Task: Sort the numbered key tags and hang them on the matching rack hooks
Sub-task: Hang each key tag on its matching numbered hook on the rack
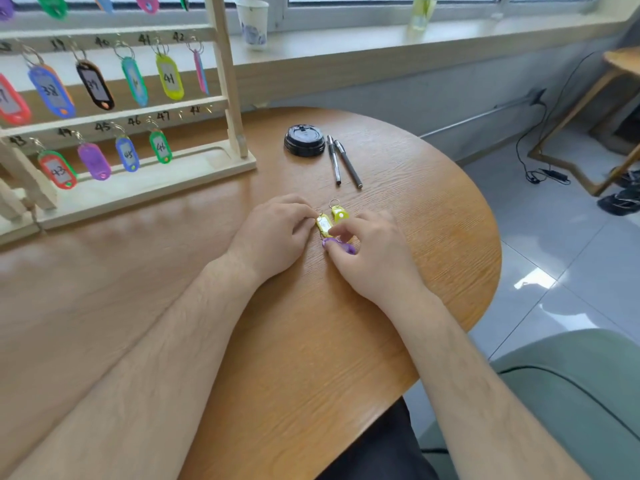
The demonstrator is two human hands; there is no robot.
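Three loose key tags lie on the round wooden table (pixel 311 341): a gold-yellow tag (pixel 323 224), a brighter yellow tag (pixel 339 213) with its ring behind it, and a purple tag (pixel 341 245). My left hand (pixel 273 233) pinches the top end of the gold-yellow tag. My right hand (pixel 370 251) pinches that tag's lower end with thumb and forefinger, and partly covers the purple tag. The wooden rack (pixel 225 81) stands at the back left, with coloured tags hanging under the numbers 38 to 46. The hooks under 47 (pixel 162 116) and the number beside it are bare.
A black round lid (pixel 304 140) and two pens (pixel 341 162) lie behind my hands. A paper cup (pixel 252 22) and a glass bottle (pixel 420 12) stand on the windowsill. A green seat (pixel 571 393) is at the lower right, a wooden stool (pixel 609 109) with cables beyond the table.
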